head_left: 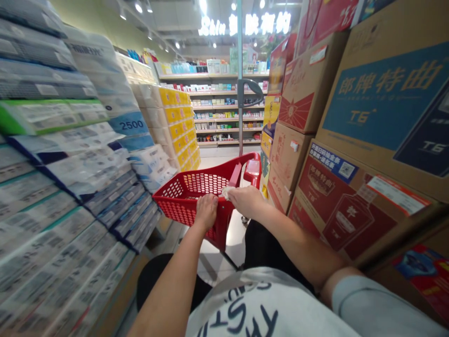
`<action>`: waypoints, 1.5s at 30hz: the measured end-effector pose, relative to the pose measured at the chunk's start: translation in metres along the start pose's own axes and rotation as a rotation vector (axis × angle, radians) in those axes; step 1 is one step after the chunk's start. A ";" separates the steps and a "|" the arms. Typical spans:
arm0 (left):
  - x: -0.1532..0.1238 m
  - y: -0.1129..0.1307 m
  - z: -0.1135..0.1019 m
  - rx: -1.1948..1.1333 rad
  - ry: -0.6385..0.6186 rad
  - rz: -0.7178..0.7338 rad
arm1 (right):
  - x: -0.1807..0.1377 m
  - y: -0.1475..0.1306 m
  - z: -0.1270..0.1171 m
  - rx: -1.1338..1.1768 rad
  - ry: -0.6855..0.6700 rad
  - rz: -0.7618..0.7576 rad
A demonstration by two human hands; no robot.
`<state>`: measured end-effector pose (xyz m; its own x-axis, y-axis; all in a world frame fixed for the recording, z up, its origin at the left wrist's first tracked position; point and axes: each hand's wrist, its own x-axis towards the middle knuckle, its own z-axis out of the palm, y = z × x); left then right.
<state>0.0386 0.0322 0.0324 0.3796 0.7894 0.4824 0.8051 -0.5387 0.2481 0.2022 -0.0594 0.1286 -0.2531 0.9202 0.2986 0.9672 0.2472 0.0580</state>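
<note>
The box at the right carries a blue panel with "郎牌特曲" in gold and "T6" beneath it. Below it a red carton shows a bottle drawing, a QR code and small Chinese print too fine to read. On the left, stacked tissue packs reach a blue-banded pack marked "2500", with yellow packs beyond. A lit white sign glows over the far shelves, its letters blurred.

The red basket, plastic with mesh walls and a raised red handle, stands in the aisle between the stacks. The left hand has its grip closed over the near rim. The right hand rests at the same rim, grip closed on a white crumpled scrap.
</note>
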 end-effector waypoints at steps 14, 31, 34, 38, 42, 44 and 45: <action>0.009 0.003 0.003 0.045 -0.039 -0.029 | 0.009 -0.002 0.016 -0.042 0.082 0.015; -0.001 0.032 0.001 -0.032 0.172 0.092 | 0.007 0.006 0.016 -0.046 0.062 0.015; -0.005 0.031 -0.005 -0.028 0.214 0.047 | 0.003 -0.008 0.019 -0.021 0.129 0.044; -0.010 0.021 -0.012 -0.013 0.203 0.031 | -0.001 -0.014 0.016 -0.027 0.126 -0.093; -0.014 0.016 -0.014 0.014 0.193 0.036 | -0.006 -0.012 0.006 -0.068 0.047 -0.251; -0.014 0.020 -0.015 0.024 0.196 0.006 | -0.005 -0.014 0.004 -0.084 0.020 -0.264; -0.014 0.022 -0.015 0.030 0.189 -0.018 | -0.003 -0.016 0.004 -0.085 0.008 -0.253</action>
<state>0.0444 0.0049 0.0438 0.2752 0.7279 0.6281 0.8251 -0.5141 0.2343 0.1868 -0.0645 0.1226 -0.4874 0.8296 0.2723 0.8714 0.4425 0.2119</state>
